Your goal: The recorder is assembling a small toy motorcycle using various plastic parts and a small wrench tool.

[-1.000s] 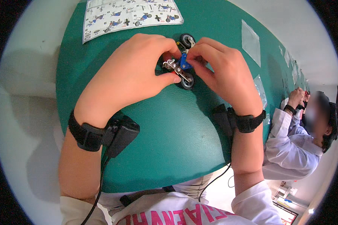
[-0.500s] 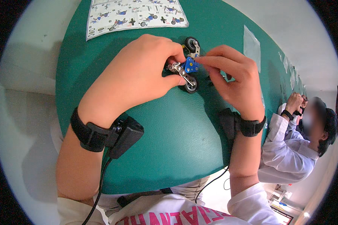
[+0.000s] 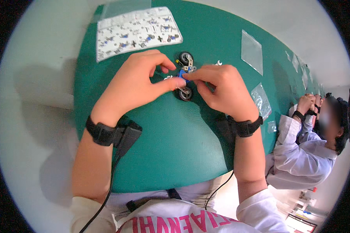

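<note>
A small toy motorcycle with a blue middle piece, metal strips and two black wheels lies at the centre of the green table, between my hands. My left hand is at its left side. The thumb reaches over the lower part, while the index finger is spread away from it near the upper wheel. My right hand comes from the right with its fingers pinched together at the blue piece. Its fingertips partly cover that spot. The lower wheel shows below the left thumb.
A printed picture instruction sheet lies at the far left, with a clear plastic sheet behind it. A small wrench is beyond my right hand. Clear plastic bags lie on the right. Another person sits at the right edge, hands raised together.
My left index finger has come away from the toy motorcycle, opening the grip. The view has shifted, showing more of the sheet and the bags. The right fingers stay at the blue piece.
</note>
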A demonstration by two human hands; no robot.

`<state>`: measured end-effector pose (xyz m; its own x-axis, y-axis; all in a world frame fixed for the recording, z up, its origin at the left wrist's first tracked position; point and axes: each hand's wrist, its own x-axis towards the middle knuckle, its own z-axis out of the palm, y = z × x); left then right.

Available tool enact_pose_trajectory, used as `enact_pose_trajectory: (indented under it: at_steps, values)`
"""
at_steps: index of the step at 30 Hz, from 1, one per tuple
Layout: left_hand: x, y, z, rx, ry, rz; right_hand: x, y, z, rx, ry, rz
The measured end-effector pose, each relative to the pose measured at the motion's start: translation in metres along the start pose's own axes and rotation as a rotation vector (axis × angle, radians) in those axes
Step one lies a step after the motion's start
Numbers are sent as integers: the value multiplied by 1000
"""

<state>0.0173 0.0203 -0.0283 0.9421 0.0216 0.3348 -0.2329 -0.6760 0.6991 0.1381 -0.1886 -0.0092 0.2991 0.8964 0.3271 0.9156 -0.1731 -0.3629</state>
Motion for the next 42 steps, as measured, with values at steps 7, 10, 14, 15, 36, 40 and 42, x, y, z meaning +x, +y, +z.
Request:
enact_pose_trajectory:
  at_steps: [7,10,14,15,36,40,42]
  values:
    - [-18,17,-51,221,265,-127,-1,-6,-1,152,-50,158]
    - [-50,19,-61,230,145,-193,-6,-8,2,286,-75,237]
    - [-99,-2,-56,295,166,-253,6,-15,9,220,-13,268]
    - [-104,-3,-54,304,154,-280,8,-16,11,229,0,246]
    - [-103,-40,-9,368,228,-396,-66,-20,63,785,462,551]
    - [-106,-53,-10,273,289,-281,-64,-11,68,827,515,515]
    - [-104,-57,-9,299,283,-302,-62,-1,75,779,527,516]
